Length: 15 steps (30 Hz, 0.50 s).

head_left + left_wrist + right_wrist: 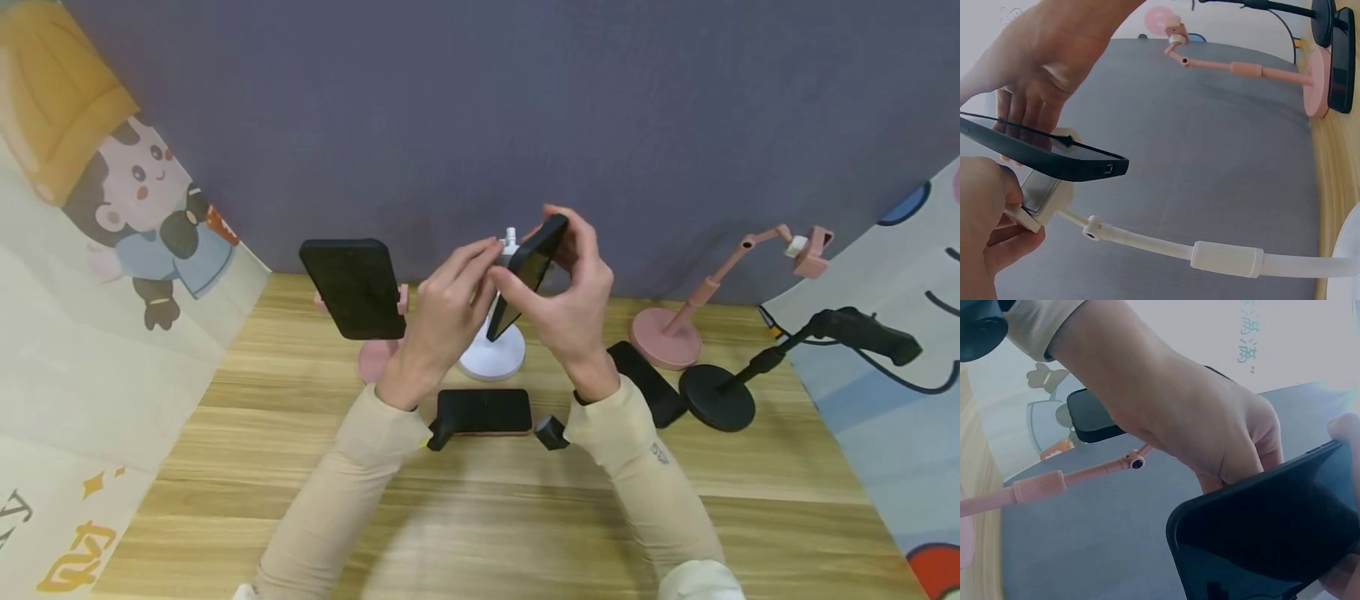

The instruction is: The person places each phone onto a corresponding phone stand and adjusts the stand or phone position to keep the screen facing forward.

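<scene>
My right hand [573, 296] grips a black-cased phone [534, 267] by its edges, tilted in front of the white phone stand [492, 358]. My left hand [453, 308] is at the top of that stand. In the left wrist view, its fingers pinch the white clamp [1054, 197], whose jaws stand apart with the phone's edge right by them. The stand's arm [1147, 244] runs from the clamp to its round base. From the right wrist, the phone's dark screen [1272, 519] shows, with the left hand [1191, 412] behind its edge, hiding the clamp.
To the left, a pink stand [375, 358] carries an upright phone [352, 287]. A phone [483, 411] lies flat between my forearms. On the right are a pink stand [666, 337], another flat phone [648, 383] and a black stand [717, 398]. A grey panel [465, 125] rises behind the table.
</scene>
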Each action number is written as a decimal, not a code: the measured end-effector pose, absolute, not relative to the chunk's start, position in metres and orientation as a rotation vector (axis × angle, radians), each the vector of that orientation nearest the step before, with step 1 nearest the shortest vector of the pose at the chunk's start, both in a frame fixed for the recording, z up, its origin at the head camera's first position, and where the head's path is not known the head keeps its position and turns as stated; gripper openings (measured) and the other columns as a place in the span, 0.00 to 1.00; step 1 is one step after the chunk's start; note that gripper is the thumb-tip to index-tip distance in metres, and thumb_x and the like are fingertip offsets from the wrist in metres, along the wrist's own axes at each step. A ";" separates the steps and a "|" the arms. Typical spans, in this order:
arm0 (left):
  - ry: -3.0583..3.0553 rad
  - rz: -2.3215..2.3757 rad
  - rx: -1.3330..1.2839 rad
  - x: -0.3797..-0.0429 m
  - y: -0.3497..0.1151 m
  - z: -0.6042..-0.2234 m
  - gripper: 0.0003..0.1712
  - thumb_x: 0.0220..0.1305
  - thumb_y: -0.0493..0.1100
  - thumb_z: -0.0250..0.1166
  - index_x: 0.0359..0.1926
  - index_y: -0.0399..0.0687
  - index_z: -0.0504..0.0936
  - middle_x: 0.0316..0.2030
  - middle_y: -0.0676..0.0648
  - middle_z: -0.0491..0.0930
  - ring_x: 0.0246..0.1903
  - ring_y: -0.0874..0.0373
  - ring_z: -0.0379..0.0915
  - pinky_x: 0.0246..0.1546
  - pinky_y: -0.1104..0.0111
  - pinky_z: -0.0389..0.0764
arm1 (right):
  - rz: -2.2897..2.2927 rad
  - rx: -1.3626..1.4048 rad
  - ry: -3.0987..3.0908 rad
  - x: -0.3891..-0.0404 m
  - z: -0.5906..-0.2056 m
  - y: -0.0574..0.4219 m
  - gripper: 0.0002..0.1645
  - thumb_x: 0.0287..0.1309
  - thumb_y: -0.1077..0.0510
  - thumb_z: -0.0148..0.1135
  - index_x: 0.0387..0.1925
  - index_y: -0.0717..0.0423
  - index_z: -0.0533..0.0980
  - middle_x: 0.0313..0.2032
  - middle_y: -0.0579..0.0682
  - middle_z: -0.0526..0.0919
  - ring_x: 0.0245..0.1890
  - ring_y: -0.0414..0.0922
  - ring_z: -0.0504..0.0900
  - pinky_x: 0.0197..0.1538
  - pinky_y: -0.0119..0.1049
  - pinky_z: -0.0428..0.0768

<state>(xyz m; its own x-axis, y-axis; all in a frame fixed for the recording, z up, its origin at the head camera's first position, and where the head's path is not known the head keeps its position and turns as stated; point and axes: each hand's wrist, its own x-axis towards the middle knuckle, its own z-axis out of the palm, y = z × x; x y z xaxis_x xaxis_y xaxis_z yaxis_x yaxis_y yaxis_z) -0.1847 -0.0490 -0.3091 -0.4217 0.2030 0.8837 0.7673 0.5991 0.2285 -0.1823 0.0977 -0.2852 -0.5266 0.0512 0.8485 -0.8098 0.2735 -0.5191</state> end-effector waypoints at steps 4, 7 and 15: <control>-1.949 -0.777 -0.788 -0.184 -0.051 -0.307 0.17 0.62 0.34 0.58 0.52 0.34 0.80 0.48 0.39 0.80 0.47 0.53 0.77 0.45 0.66 0.81 | 1.362 0.660 -1.758 -0.185 -0.285 0.096 0.46 0.40 0.38 0.70 0.56 0.63 0.71 0.34 0.53 0.81 0.33 0.42 0.78 0.36 0.35 0.80; -1.947 -0.767 -0.794 -0.184 -0.052 -0.305 0.16 0.62 0.34 0.58 0.51 0.34 0.81 0.48 0.39 0.80 0.46 0.53 0.77 0.43 0.66 0.82 | 1.373 0.646 -1.762 -0.187 -0.284 0.096 0.48 0.40 0.36 0.70 0.56 0.63 0.71 0.32 0.54 0.80 0.31 0.43 0.78 0.33 0.36 0.80; -1.945 -0.751 -0.810 -0.185 -0.053 -0.306 0.16 0.62 0.33 0.57 0.50 0.35 0.81 0.47 0.40 0.81 0.45 0.53 0.78 0.40 0.67 0.83 | 1.352 0.616 -1.756 -0.187 -0.287 0.096 0.46 0.41 0.38 0.71 0.56 0.63 0.71 0.31 0.53 0.80 0.31 0.43 0.78 0.32 0.40 0.80</control>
<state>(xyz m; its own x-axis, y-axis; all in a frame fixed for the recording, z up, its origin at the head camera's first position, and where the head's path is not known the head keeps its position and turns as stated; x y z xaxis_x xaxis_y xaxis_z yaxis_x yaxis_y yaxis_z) -0.1846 -0.0531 -0.3055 -0.4058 0.2457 0.8803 0.7734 0.6055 0.1876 -0.1867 0.0962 -0.2871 -0.5468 0.0973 0.8316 -0.7791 0.3047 -0.5479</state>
